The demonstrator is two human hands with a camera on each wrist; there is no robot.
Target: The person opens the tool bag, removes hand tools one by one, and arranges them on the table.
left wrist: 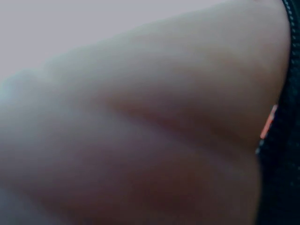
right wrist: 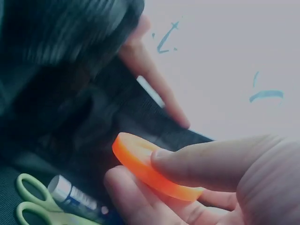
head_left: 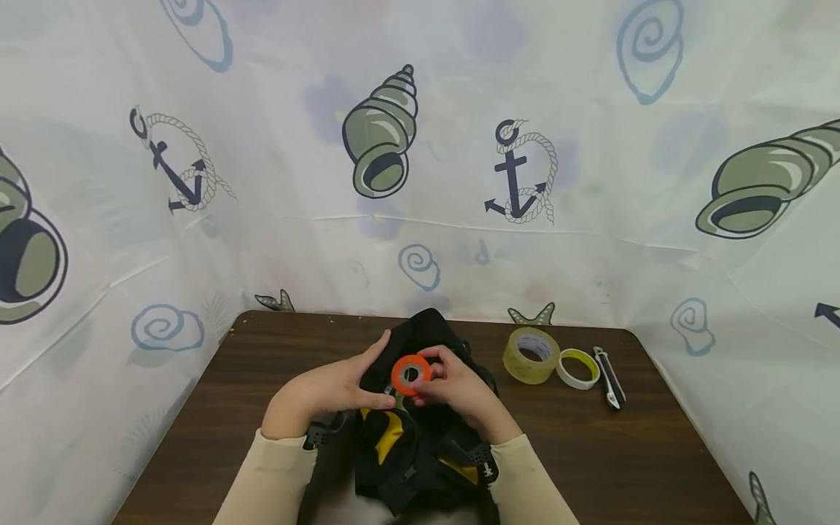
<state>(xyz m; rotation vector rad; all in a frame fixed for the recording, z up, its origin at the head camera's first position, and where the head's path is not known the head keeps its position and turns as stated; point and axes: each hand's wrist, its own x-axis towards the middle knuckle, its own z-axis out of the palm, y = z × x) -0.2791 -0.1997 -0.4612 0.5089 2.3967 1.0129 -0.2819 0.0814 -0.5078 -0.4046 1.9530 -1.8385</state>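
A black backpack [head_left: 429, 332] with yellow patches stands at the front of the table, its mouth facing me. My left hand [head_left: 328, 386] holds the side of its opening, thumb and forefinger spread wide along the edge; its other fingers are hidden. Between the thumb and fingers of my right hand [head_left: 459, 390] is a small orange roll of tape [head_left: 400, 372], held over the opening. In the right wrist view, green-handled scissors [right wrist: 35, 206] and a white-capped glue stick [right wrist: 79, 199] lie inside the backpack, below the tape roll. The left wrist view is mostly blurred skin.
Right of the backpack, a wide clear tape roll [head_left: 525, 368] stands beside a narrower white roll with a yellow core [head_left: 566, 378]. A box cutter [head_left: 610, 379] lies right of them on the dark wooden table [head_left: 656, 452]. Printed sheeting [head_left: 459, 277] hangs behind.
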